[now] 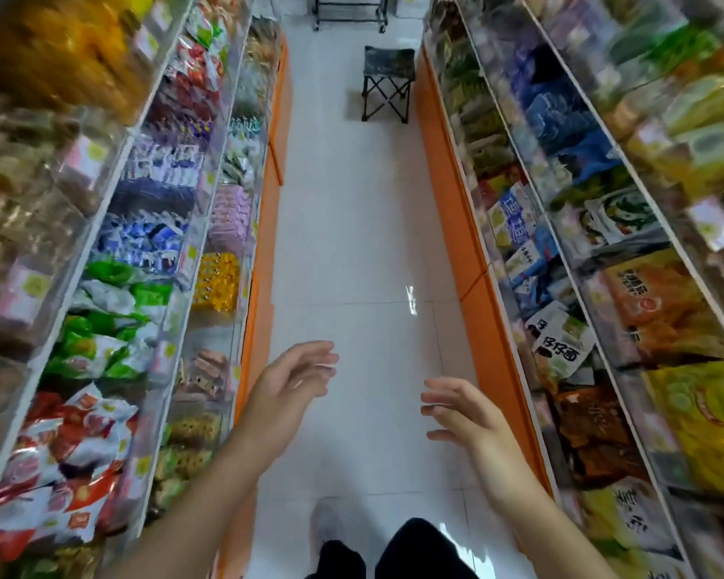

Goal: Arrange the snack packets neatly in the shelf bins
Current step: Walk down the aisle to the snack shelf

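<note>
Standing in a narrow aisle, a person looks down a white tiled floor (352, 244) between two rows of shelves; every place below is given relative to that floor strip. Both hands are out in front over the near part of the floor, holding nothing. Left hand (293, 378) hangs over the floor's left half, fingers loosely spread and relaxed, empty. Right hand (460, 411) hangs over the floor's right half, fingers likewise spread and loose, empty, palm turned inward toward the left hand. The two hands are apart, not touching each other or any packet.

Snack packets sit in clear shelf bins (193, 261) on both sides of the floor. Left of the floor: red-and-white packets (72, 445) nearest, green-and-white packets (105, 323) further along, then blue-and-white packets (143, 240); a bin of yellow packets (218, 282) sits lower, closer to the floor edge. Right of the floor: white packets with black print (561, 340), brown packets (594, 436) nearer, orange packets (661, 311) and yellow-green packets (703, 415) on the tier above. Outer shelves are motion-blurred, contents unclear.

Orange base panels (456, 227) line both floor edges. At the floor's far end stands a small folding stool (387, 83), right of centre, and beyond it a black wheeled rack (350, 12), partly cut off. At the floor's near end, dark trouser legs (414, 549) and a light shoe (327, 524) show.
</note>
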`<state>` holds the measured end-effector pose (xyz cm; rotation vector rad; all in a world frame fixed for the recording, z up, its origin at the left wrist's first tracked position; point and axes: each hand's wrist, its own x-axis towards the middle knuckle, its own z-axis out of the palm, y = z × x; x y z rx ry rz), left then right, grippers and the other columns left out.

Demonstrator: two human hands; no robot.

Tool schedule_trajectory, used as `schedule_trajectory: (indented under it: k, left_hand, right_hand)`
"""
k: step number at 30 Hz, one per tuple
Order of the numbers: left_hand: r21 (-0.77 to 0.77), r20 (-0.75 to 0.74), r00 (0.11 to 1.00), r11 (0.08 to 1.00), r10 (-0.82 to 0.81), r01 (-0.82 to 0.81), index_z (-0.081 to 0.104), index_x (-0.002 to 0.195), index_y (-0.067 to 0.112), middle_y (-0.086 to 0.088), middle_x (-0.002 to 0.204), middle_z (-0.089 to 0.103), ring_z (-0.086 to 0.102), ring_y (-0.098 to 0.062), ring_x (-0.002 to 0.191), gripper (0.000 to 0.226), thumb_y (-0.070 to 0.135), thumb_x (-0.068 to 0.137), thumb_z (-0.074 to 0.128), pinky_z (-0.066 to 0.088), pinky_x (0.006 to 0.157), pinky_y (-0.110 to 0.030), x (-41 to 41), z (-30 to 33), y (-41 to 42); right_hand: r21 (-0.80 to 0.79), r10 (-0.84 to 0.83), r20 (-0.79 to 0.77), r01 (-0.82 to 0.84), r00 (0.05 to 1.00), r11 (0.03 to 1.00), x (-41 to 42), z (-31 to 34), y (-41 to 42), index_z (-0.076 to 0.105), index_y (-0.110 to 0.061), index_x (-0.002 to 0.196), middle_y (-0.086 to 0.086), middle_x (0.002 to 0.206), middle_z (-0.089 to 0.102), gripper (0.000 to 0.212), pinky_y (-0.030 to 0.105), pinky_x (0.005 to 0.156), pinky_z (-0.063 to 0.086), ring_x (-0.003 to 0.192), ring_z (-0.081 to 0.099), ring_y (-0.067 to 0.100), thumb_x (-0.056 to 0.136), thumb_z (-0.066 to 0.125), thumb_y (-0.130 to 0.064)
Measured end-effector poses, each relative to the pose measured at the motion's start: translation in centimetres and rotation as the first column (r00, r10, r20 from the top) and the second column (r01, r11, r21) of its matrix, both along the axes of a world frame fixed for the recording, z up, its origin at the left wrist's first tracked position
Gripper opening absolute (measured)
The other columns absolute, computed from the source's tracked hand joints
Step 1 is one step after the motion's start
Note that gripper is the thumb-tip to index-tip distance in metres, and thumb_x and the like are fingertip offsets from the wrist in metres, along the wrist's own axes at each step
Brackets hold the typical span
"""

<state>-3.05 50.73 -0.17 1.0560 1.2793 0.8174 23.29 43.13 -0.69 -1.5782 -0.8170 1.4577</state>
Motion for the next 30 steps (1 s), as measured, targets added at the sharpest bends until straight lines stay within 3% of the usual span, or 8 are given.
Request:
schedule_trajectory:
  k: [4, 8, 12, 14, 18, 21, 25, 30]
  left_hand:
    - [0.042, 0.004, 0.999, 0.998, -0.038, 0.038, 0.069, 0.121, 0.016, -0.005, 0.116, 0.074, 0.071, -0.022, 0.109, 0.041, 0.009, 0.081, 0.059, 0.055, 0.095, -0.04, 1.8, 0.8, 9.2]
    - [0.01, -0.008, 1.0, 1.0, -0.029, 0.029, 0.071, 0.119, 0.02, -0.004, 0.116, 0.074, 0.07, -0.022, 0.11, 0.039, 0.011, 0.083, 0.06, 0.054, 0.096, -0.043, 3.7, -0.9, 17.1]
    - [-0.052, -0.015, 0.998, 0.997, 0.057, -0.058, 0.07, 0.119, 0.018, -0.005, 0.114, 0.074, 0.071, -0.024, 0.108, 0.029, 0.009, 0.091, 0.068, 0.057, 0.093, -0.047, 5.1, -2.7, 24.0]
    - [-0.086, -0.023, 0.997, 0.993, 0.075, -0.077, 0.07, 0.118, 0.019, -0.005, 0.114, 0.074, 0.07, -0.024, 0.108, 0.031, -0.002, 0.096, 0.064, 0.057, 0.093, -0.045, 5.4, -3.1, 27.1]
    - [-0.129, -0.025, 0.989, 0.98, 0.147, -0.149, 0.071, 0.118, 0.021, -0.003, 0.115, 0.075, 0.07, -0.024, 0.11, 0.032, -0.003, 0.098, 0.061, 0.057, 0.093, -0.044, 5.4, -3.3, 33.6]
    - [-0.14, -0.027, 0.982, 0.972, 0.187, -0.189, 0.07, 0.118, 0.019, -0.001, 0.114, 0.075, 0.071, -0.022, 0.109, 0.032, -0.004, 0.097, 0.06, 0.056, 0.095, -0.044, 4.7, -3.4, 39.1]
    - [-0.14, -0.012, 0.98, 0.97, 0.198, -0.198, 0.07, 0.119, 0.017, -0.003, 0.115, 0.075, 0.071, -0.019, 0.108, 0.032, -0.002, 0.094, 0.064, 0.053, 0.101, -0.048, 3.2, -4.5, 48.8]
    - [-0.123, 0.019, 0.984, 0.977, 0.176, -0.172, 0.07, 0.117, 0.016, -0.006, 0.112, 0.075, 0.071, -0.026, 0.106, 0.036, 0.012, 0.082, 0.066, 0.055, 0.094, -0.046, 1.4, -4.3, 62.8]
  right_hand:
    - [-0.021, -0.052, -0.001, 0.052, 0.999, 0.998, 1.7, -1.0, 6.4, 0.075, -0.022, 0.118, 0.006, 0.116, 0.075, 0.026, 0.047, 0.092, 0.06, 0.112, 0.071, 0.025, 0.1, 0.065, -0.006]
    - [-0.022, -0.037, 0.0, 0.037, 0.999, 0.999, 3.6, -2.2, 15.8, 0.074, -0.02, 0.119, 0.005, 0.117, 0.075, 0.025, 0.046, 0.092, 0.061, 0.112, 0.071, 0.024, 0.096, 0.068, -0.012]
    - [-0.009, 0.035, -0.001, -0.035, 0.999, 0.999, 5.4, -2.4, 27.7, 0.074, -0.021, 0.117, 0.006, 0.117, 0.075, 0.025, 0.049, 0.093, 0.059, 0.111, 0.071, 0.024, 0.096, 0.066, -0.01]
    - [0.011, 0.078, 0.0, -0.078, 0.997, 0.997, 5.8, -1.7, 34.1, 0.073, -0.019, 0.119, 0.009, 0.118, 0.074, 0.027, 0.051, 0.093, 0.058, 0.111, 0.07, 0.026, 0.098, 0.064, -0.005]
    - [0.036, 0.163, 0.027, -0.164, 0.986, 0.986, 5.7, 0.3, 46.4, 0.071, -0.016, 0.122, 0.011, 0.12, 0.073, 0.032, 0.052, 0.094, 0.058, 0.113, 0.069, 0.028, 0.1, 0.058, 0.003]
    - [0.065, 0.197, 0.036, -0.199, 0.98, 0.978, 4.7, 1.0, 53.9, 0.072, -0.017, 0.121, 0.011, 0.119, 0.073, 0.029, 0.052, 0.093, 0.058, 0.112, 0.07, 0.029, 0.099, 0.061, -0.001]
    - [0.073, 0.207, 0.054, -0.21, 0.977, 0.975, 2.8, 0.7, 63.3, 0.072, -0.022, 0.121, 0.006, 0.118, 0.074, 0.034, 0.048, 0.093, 0.06, 0.111, 0.071, 0.024, 0.088, 0.063, -0.021]
    - [0.024, 0.133, 0.076, -0.136, 0.988, 0.99, 1.3, 0.2, 72.6, 0.071, -0.022, 0.123, 0.004, 0.119, 0.074, 0.031, 0.051, 0.096, 0.06, 0.111, 0.071, 0.022, 0.102, 0.058, -0.003]
